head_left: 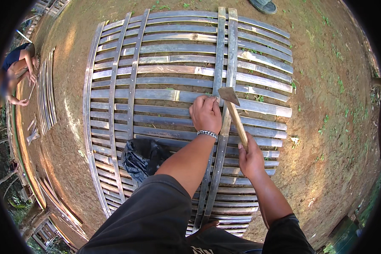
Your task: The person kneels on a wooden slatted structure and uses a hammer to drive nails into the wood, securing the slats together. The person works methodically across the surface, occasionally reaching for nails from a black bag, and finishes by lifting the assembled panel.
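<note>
A large panel of split bamboo slats [169, 95] lies on the ground in front of me, crossed by several long strips. My right hand [252, 157] is wrapped round the wooden handle of a hatchet [238, 122], whose wedge-shaped metal head is over a pair of cross strips [232, 51]. Just left of that head, my left hand [206, 114] rests on the slats by the strips, fingers bent and pinched together. Whatever the fingertips hold, if anything, is too small to make out. A black plastic bag [140, 160] sits on the slats left of my left forearm.
Bare earth [326, 139] with small weeds surrounds the panel. At the far left another person [23, 63] crouches beside a narrower slatted piece [47, 91]. Long strips [59, 205] lie at the lower left. A shoe [264, 6] shows at the top edge.
</note>
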`<control>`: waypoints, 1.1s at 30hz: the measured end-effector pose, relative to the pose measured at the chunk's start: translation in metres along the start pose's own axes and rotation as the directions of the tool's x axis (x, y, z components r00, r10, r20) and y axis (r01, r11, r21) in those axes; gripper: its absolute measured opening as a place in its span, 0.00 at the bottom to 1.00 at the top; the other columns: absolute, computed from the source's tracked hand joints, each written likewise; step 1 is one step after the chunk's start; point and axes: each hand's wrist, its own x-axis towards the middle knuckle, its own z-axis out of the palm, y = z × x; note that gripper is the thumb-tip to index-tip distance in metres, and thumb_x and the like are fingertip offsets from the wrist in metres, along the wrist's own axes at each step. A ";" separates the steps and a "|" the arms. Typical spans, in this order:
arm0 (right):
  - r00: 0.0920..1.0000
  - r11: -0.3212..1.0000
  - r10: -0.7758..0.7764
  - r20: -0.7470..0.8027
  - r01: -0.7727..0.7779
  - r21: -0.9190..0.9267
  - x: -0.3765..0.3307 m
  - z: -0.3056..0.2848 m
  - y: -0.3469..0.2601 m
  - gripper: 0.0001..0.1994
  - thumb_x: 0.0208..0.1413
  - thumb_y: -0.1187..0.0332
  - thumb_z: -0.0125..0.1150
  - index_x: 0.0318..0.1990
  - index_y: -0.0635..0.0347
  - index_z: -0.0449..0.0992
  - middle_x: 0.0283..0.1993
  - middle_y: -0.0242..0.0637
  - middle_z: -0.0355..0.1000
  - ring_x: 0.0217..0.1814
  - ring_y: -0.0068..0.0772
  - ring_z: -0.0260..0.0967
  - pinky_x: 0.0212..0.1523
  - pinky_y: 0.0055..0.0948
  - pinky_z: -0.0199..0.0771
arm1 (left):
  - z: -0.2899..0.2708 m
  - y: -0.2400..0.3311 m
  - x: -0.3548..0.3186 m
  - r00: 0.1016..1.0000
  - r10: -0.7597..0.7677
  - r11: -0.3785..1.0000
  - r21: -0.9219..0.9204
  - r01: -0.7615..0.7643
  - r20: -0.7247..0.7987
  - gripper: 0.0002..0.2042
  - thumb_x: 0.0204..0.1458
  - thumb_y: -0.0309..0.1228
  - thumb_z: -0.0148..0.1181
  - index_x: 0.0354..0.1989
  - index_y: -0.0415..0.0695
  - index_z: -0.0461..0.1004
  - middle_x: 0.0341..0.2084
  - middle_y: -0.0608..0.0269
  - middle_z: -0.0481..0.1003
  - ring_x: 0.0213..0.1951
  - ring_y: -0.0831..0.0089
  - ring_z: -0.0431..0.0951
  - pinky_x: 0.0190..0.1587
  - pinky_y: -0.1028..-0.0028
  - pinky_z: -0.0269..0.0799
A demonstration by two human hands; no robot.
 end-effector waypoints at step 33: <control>0.997 0.996 -0.064 0.034 0.066 -0.067 0.008 -0.009 -0.009 0.24 0.63 0.75 0.58 0.66 0.62 0.64 0.49 0.63 0.75 0.48 0.69 0.75 0.47 0.53 0.78 | -0.003 -0.003 0.004 1.000 0.031 1.000 0.005 -0.031 0.002 0.02 0.53 0.27 0.64 0.34 0.45 0.78 0.38 0.63 0.76 0.46 0.59 0.76 0.52 0.58 0.65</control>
